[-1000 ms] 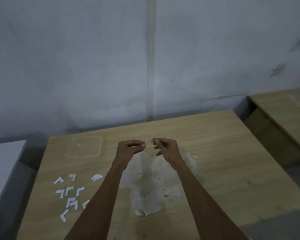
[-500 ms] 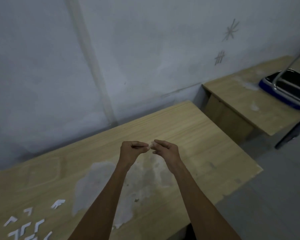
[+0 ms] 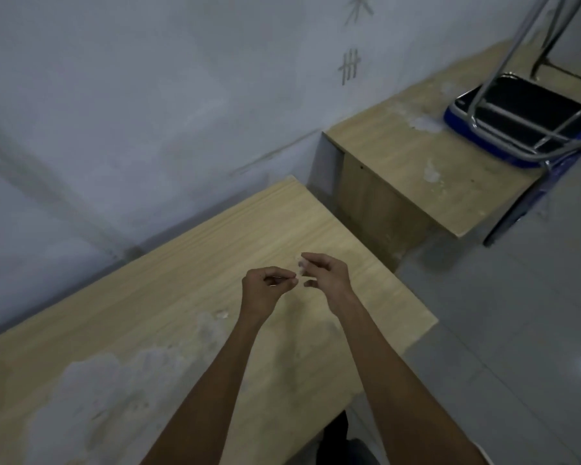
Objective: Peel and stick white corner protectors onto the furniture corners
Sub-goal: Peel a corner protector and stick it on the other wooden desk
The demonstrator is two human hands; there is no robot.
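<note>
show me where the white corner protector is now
Head view, centre: the corner protector is pinched by the right hand, just beside the left hand, above the near wooden table.

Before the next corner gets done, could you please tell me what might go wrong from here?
The white corner protector is pinched only at the fingertips of the right hand, so it could slip or fold. The left hand pinches a thin strip, likely backing, which may cling. The white dusty patches on the wooden table could foul the adhesive if it drops.
</note>
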